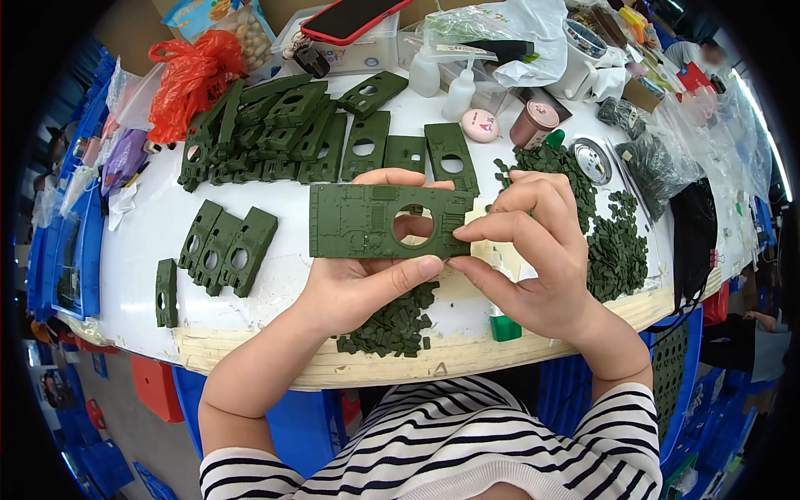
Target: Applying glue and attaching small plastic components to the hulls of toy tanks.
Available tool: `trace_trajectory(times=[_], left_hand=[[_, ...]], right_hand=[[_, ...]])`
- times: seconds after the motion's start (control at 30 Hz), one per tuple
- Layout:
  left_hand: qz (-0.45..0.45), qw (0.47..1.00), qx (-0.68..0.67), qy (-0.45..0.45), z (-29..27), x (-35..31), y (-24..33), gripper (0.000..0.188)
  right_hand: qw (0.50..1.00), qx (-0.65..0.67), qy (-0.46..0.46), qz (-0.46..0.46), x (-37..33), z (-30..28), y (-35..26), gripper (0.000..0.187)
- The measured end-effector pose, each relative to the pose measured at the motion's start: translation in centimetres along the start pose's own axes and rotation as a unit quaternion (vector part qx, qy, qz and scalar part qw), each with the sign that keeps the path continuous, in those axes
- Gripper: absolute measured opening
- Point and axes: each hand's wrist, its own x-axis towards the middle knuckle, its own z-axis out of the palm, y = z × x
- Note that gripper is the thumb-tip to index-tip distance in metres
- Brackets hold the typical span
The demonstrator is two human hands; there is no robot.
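A dark green plastic model tank hull (354, 221) with a large round hole is held level above the table. My left hand (350, 287) is closed around it from below, thumb along the near edge and fingers behind. My right hand (533, 258) pinches at its right end, index fingertip on the top face and thumb at the near corner. Whether a small part sits between those fingertips is too small to tell. Below lies a pile of small green parts (387, 325). A green-based bottle (505, 327) stands partly hidden by my right hand.
More hulls are stacked (283, 125) at the back left, and several lie in a row (225, 250) at the left. Loose small green parts (617, 258) spread at the right. White squeeze bottles (459, 93), a pink tin (533, 125) and a red-cased phone (354, 18) stand behind.
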Motion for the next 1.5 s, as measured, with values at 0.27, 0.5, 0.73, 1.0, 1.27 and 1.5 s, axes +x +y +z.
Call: trace_trajectory(times=[0.27, 0.5, 0.73, 1.0, 1.27, 1.5], left_hand=[[-0.017, 1.0, -0.02, -0.011, -0.2, 0.0, 0.1, 0.068], [0.011, 1.0, 0.011, -0.026, -0.8, 0.2, -0.4, 0.067], [0.03, 0.999, 0.029, -0.033, -0.6, 0.2, -0.4, 0.066], [0.023, 1.0, 0.014, -0.014, 0.0, -0.1, -0.3, 0.067], [0.004, 1.0, 0.011, -0.014, -0.3, 0.1, -0.2, 0.07], [-0.144, 0.983, -0.07, -0.087, 0.1, 0.2, 1.6, 0.081]], right_hand=[[1.0, 0.011, 0.007, -0.007, 0.2, -0.5, -0.5, 0.036], [1.0, -0.005, 0.008, -0.021, 0.2, -0.8, -0.3, 0.034], [0.999, -0.016, 0.007, -0.039, -0.2, -0.2, 0.0, 0.031], [0.999, -0.009, 0.022, -0.035, -0.3, 0.1, -0.2, 0.03], [0.999, 0.0, 0.02, -0.037, -0.1, 0.0, -0.1, 0.034], [0.981, 0.178, 0.031, 0.076, 0.0, -1.2, 1.0, 0.029]])
